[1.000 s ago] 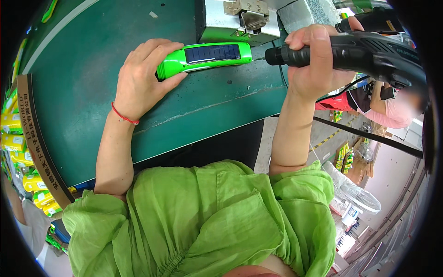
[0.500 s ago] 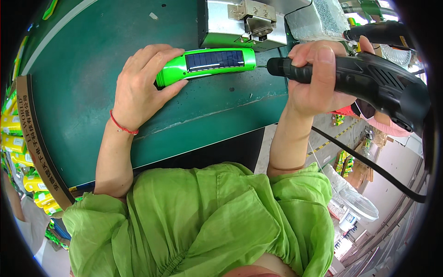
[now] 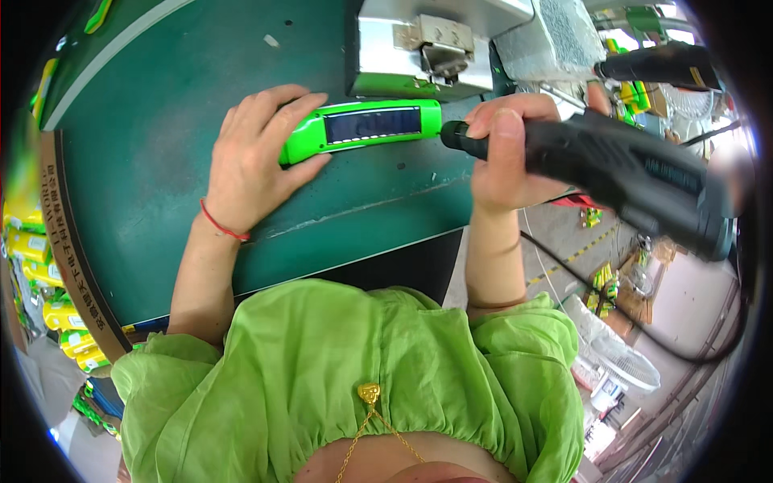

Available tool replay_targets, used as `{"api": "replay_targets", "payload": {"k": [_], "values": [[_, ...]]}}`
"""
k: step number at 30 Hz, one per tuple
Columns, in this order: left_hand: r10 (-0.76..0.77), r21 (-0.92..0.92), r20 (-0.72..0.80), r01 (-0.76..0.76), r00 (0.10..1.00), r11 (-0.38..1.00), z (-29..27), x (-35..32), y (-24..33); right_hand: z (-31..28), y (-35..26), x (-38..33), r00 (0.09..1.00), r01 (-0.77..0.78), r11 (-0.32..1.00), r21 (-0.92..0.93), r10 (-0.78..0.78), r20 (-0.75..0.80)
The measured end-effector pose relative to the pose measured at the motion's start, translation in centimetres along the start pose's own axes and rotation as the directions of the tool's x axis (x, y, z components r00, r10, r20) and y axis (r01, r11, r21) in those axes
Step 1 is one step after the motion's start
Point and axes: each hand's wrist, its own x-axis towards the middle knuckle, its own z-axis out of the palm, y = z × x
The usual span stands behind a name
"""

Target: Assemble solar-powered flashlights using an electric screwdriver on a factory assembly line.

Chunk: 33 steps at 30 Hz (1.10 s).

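In the head view, the green device [image 3: 358, 129], a long bright-green casing with a dark panel along its face, lies flat on the dark green table [image 3: 145, 161], just below the metal fixture [image 3: 423, 48] that stands at the table's far edge. The left hand [image 3: 254, 161] rests on the device's left end, fingers spread loosely over it and pressing it down, not pinching. The right hand [image 3: 503, 153] has its grip closed around the black power screwdriver [image 3: 612, 173], whose tip meets the device's right end; whether a screw sits there is hidden. Judging by this, the driving step at that end is under way, not finished, and the device is not yet lifted off the table.
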Motion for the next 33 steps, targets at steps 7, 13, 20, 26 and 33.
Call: {"api": "replay_targets", "payload": {"k": [7,13,20,26,33], "values": [[0.176,0.126,-0.090,-0.164,0.980,0.978,2.1,1.0,3.5,-0.5,-0.2,0.2,1.000,0.007,0.996,0.091,-0.006,-0.010],[0.042,0.278,0.082,-0.063,0.996,0.958,3.6,2.3,5.1,0.4,-0.6,-0.1,0.999,-0.020,0.993,0.119,0.016,0.035],[0.116,0.337,-0.103,-0.075,0.988,0.938,5.9,2.9,6.1,-1.1,-0.5,0.1,0.996,-0.047,0.987,0.155,0.034,0.085],[0.153,0.322,-0.094,-0.116,0.984,0.940,5.6,2.7,5.5,-2.2,1.3,0.0,0.985,-0.010,0.999,0.037,0.004,0.174],[0.122,0.263,0.010,-0.120,0.992,0.957,5.7,3.1,4.6,0.1,1.2,-1.0,0.977,-0.158,0.971,0.181,0.179,-0.111]]}}
